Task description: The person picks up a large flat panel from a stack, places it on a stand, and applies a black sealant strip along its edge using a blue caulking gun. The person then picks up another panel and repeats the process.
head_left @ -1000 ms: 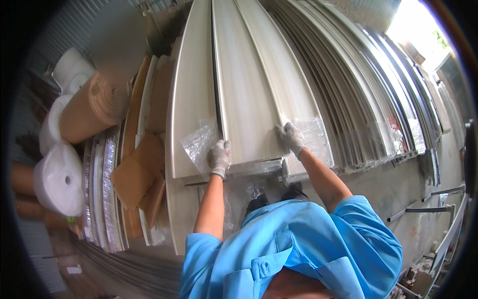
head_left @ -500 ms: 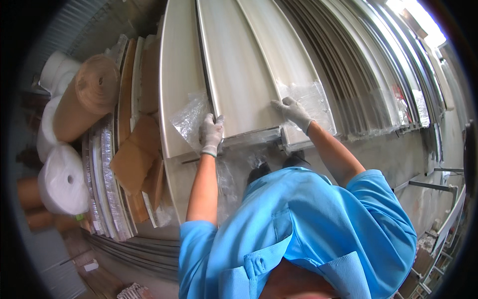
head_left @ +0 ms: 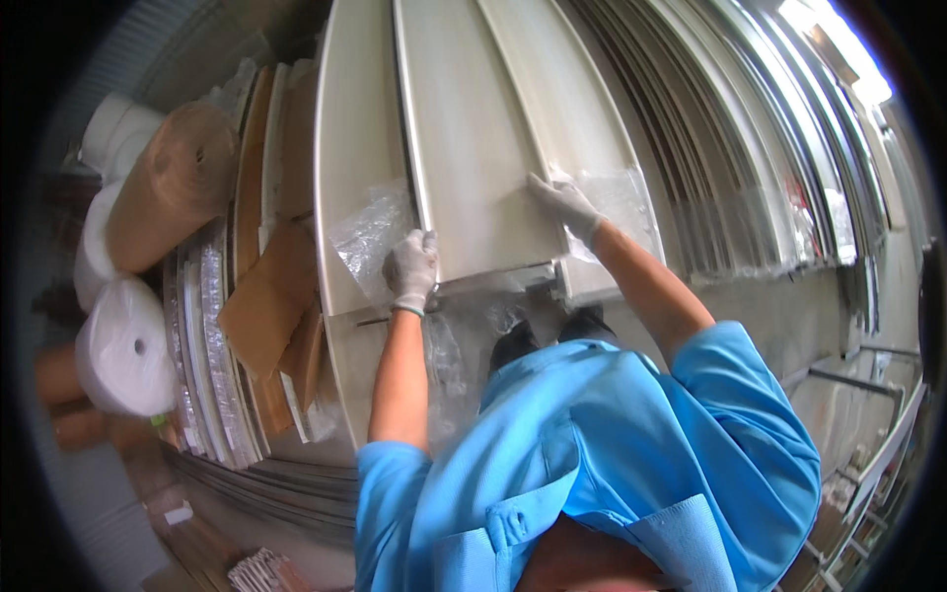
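Note:
In front of me lie long pale beige panels side by side, with the middle panel [head_left: 473,178] on top and its near end toward me. My left hand [head_left: 412,266], in a whitish knit glove, is closed round that panel's left edge close to the near corner. My right hand [head_left: 570,209], gloved too, rests across the right edge with its fingers stretched out over the surface. Clear plastic film [head_left: 370,237] is crumpled on the left panel [head_left: 360,118], beside my left hand. More film covers the near end of the right panel [head_left: 592,123].
To the left stand a brown paper roll [head_left: 168,192], a white foam roll [head_left: 126,345], wrapped upright boards [head_left: 222,345] and folded cardboard [head_left: 266,291]. Many long profiles [head_left: 710,148] lie stacked on the right. A metal frame [head_left: 883,444] stands at the lower right.
My right hand has slid a little farther away along the panel's right edge, its fingers now straighter. My left hand stays at the left edge, with hardly any shift.

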Demonstrator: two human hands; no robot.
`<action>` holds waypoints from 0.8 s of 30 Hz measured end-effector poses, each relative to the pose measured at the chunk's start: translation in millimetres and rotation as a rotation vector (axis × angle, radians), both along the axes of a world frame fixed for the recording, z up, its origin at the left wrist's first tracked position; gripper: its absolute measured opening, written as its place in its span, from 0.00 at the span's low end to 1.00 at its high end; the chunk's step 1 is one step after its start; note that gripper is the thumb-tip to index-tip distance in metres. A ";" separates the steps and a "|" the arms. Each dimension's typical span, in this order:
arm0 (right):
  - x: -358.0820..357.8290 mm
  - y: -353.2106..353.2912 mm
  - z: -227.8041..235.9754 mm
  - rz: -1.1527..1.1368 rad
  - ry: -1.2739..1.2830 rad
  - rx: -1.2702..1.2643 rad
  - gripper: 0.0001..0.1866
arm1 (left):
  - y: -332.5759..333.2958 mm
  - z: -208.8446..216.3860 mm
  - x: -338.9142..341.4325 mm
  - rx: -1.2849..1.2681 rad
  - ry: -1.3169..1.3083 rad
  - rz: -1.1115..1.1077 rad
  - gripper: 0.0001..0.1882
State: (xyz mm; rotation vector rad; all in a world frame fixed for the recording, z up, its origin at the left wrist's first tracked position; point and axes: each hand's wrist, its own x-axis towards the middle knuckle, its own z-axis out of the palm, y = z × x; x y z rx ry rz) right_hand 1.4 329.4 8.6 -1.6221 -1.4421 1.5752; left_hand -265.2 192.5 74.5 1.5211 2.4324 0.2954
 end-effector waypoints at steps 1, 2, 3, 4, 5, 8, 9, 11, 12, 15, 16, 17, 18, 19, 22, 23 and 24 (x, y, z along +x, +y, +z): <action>2.1 0.5 2.2 0.027 -0.062 0.110 0.43 | 0.2 2.9 -1.4 0.031 0.001 -0.010 0.20; 2.5 4.2 7.3 0.098 -0.077 0.097 0.46 | -1.6 5.0 -2.4 0.025 -0.005 -0.017 0.21; 7.7 4.2 15.4 0.102 -0.095 0.108 0.45 | -3.0 6.1 -2.9 0.023 -0.002 -0.025 0.21; 11.5 6.6 26.7 0.102 -0.135 0.102 0.44 | -5.0 6.3 -3.3 0.132 -0.151 -0.006 0.20; 12.9 12.8 40.6 0.170 -0.150 0.095 0.42 | -6.8 4.9 -3.3 0.245 -0.290 0.014 0.20; 17.8 12.1 78.3 0.256 -0.101 0.108 0.34 | -11.3 -7.7 -0.9 0.282 -0.390 0.161 0.22; 12.6 8.5 84.8 0.220 -0.130 0.062 0.32 | -11.5 -13.7 -0.2 0.262 -0.368 0.218 0.23; 7.7 3.5 91.8 0.190 -0.064 0.040 0.29 | -11.6 -25.5 -0.7 0.274 -0.359 0.226 0.27; 5.1 -2.3 89.6 0.183 -0.004 0.022 0.28 | -12.2 -30.3 -1.7 0.240 -0.357 0.232 0.27; 3.6 -7.7 73.9 0.139 0.036 -0.021 0.27 | -12.1 -36.5 -3.3 0.259 -0.366 0.193 0.26; 3.8 -7.7 67.3 0.085 -0.033 -0.031 0.27 | -11.4 -35.6 -3.1 0.251 -0.395 0.200 0.25; 4.3 -8.9 61.0 0.076 0.045 -0.053 0.27 | -12.1 -33.6 -2.2 0.227 -0.426 0.204 0.24; 4.7 -9.7 56.3 0.035 0.101 -0.069 0.28 | -13.1 -30.3 -0.9 0.200 -0.436 0.220 0.23; 5.0 -9.3 54.1 -0.023 0.131 -0.089 0.28 | -13.1 -26.4 0.3 0.214 -0.481 0.220 0.22; 5.3 -11.8 63.3 -0.092 0.314 -0.120 0.28 | -20.2 -13.6 0.9 0.311 -0.405 0.252 0.24; 5.2 -11.1 71.8 -0.059 0.283 -0.103 0.28 | -23.2 -10.1 -2.2 0.277 -0.450 0.294 0.25; 7.1 -10.1 83.0 -0.033 0.233 -0.102 0.28 | -27.2 -7.3 -5.6 0.215 -0.512 0.323 0.26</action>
